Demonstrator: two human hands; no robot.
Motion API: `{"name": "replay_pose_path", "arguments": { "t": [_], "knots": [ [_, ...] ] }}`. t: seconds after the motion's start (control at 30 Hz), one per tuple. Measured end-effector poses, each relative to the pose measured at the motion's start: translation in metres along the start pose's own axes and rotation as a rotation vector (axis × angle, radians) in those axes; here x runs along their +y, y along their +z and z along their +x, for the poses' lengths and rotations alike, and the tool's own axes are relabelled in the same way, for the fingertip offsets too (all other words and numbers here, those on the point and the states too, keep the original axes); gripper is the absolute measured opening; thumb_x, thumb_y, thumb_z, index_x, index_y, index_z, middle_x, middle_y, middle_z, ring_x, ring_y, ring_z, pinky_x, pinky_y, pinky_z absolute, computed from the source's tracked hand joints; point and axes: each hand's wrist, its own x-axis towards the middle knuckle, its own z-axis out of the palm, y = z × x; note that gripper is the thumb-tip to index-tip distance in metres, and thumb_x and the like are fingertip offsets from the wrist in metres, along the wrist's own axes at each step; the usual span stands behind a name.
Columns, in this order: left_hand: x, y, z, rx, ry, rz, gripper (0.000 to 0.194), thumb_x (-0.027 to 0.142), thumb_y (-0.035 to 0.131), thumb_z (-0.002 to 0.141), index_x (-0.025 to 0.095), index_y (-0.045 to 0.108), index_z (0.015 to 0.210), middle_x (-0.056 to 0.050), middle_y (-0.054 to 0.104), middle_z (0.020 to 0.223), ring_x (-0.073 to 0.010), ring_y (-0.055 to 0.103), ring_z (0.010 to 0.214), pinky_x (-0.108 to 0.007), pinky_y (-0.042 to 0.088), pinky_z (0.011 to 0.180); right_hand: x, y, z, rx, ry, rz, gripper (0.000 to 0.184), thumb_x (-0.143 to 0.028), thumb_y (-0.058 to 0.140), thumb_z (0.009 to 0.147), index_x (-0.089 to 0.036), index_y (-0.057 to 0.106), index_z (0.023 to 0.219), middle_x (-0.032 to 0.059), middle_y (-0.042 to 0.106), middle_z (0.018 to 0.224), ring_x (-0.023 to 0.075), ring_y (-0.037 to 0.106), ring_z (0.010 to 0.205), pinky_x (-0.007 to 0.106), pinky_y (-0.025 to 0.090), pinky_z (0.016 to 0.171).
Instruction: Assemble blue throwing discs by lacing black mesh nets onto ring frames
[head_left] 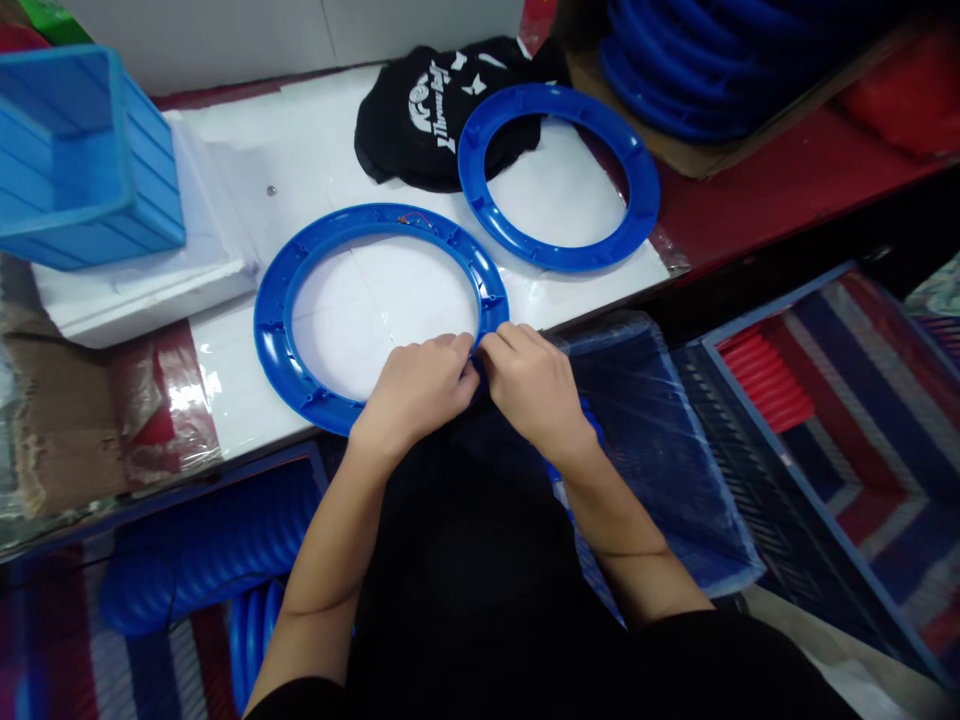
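Note:
A blue plastic ring [300,270] lies flat on the white table top [315,150] right in front of me. My left hand [416,385] and my right hand [532,385] meet at its near right rim, fingers curled and pinched together on the rim; what the fingertips grip is hidden. A thin red wire shows at the ring's far edge. A second blue ring [637,190] lies further back to the right, partly over a black cloth [420,110] with white print.
A light blue plastic bin [82,150] stands on a white block at the left. A carton with stacked blue rings [675,80] sits at the back right. Blue crates [825,420] and a plastic-wrapped bundle [660,450] stand below to the right, blue corrugated hose [202,560] below left.

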Motion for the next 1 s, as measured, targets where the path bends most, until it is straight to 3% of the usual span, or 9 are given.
{"name": "replay_pose_path", "arguments": {
  "t": [0.2, 0.3, 0.4, 0.7, 0.83, 1.0],
  "knots": [
    [-0.007, 0.005, 0.003, 0.009, -0.022, -0.105, 0.010, 0.028, 0.055, 0.091, 0.023, 0.063, 0.087, -0.005, 0.075, 0.086, -0.0241, 0.068, 0.078, -0.033, 0.031, 0.061, 0.004, -0.010, -0.008, -0.124, -0.065, 0.276, 0.026, -0.008, 0.047, 0.103, -0.020, 0.069, 0.093, 0.0094, 0.069, 0.097, 0.0239, 0.063, 0.091, 0.036, 0.049, 0.078],
    [-0.011, 0.006, 0.004, 0.022, -0.023, -0.155, 0.010, 0.030, 0.057, 0.089, 0.024, 0.060, 0.081, -0.003, 0.072, 0.079, -0.0222, 0.065, 0.075, -0.033, 0.029, 0.060, 0.017, -0.018, -0.001, -0.061, -0.059, 0.407, 0.021, -0.012, 0.051, 0.105, -0.019, 0.071, 0.100, 0.0085, 0.071, 0.100, 0.0233, 0.067, 0.095, 0.036, 0.052, 0.087],
    [-0.011, 0.006, 0.005, 0.040, -0.026, -0.175, 0.012, 0.030, 0.058, 0.088, 0.024, 0.060, 0.078, -0.002, 0.071, 0.076, -0.0211, 0.063, 0.072, -0.033, 0.028, 0.060, 0.025, -0.020, 0.010, -0.008, -0.052, 0.393, 0.017, -0.017, 0.056, 0.105, -0.019, 0.071, 0.098, 0.0092, 0.072, 0.099, 0.0250, 0.067, 0.097, 0.039, 0.051, 0.090],
    [-0.013, 0.009, 0.004, 0.066, -0.016, -0.194, 0.010, 0.027, 0.057, 0.086, 0.023, 0.062, 0.079, -0.001, 0.072, 0.077, -0.0197, 0.062, 0.071, -0.032, 0.030, 0.062, 0.038, -0.004, 0.026, -0.039, -0.078, 0.434, 0.015, -0.018, 0.060, 0.102, -0.022, 0.067, 0.089, 0.0062, 0.069, 0.093, 0.0233, 0.064, 0.093, 0.037, 0.049, 0.087],
    [-0.019, 0.005, -0.001, 0.038, 0.040, -0.228, 0.011, 0.028, 0.056, 0.089, 0.023, 0.063, 0.082, -0.001, 0.072, 0.077, -0.0187, 0.063, 0.071, -0.032, 0.034, 0.063, 0.030, 0.000, 0.015, -0.042, -0.034, 0.311, 0.016, -0.017, 0.057, 0.104, -0.020, 0.067, 0.091, 0.0084, 0.069, 0.096, 0.0248, 0.063, 0.097, 0.037, 0.048, 0.084],
    [-0.012, -0.003, -0.007, -0.028, 0.057, -0.137, 0.021, 0.032, 0.051, 0.095, 0.021, 0.067, 0.103, -0.007, 0.077, 0.093, -0.0238, 0.069, 0.081, -0.033, 0.039, 0.065, 0.005, -0.001, 0.001, -0.008, 0.057, 0.134, 0.020, -0.015, 0.054, 0.105, -0.019, 0.067, 0.090, 0.0103, 0.069, 0.094, 0.0257, 0.062, 0.092, 0.036, 0.045, 0.076]
  ]
}}
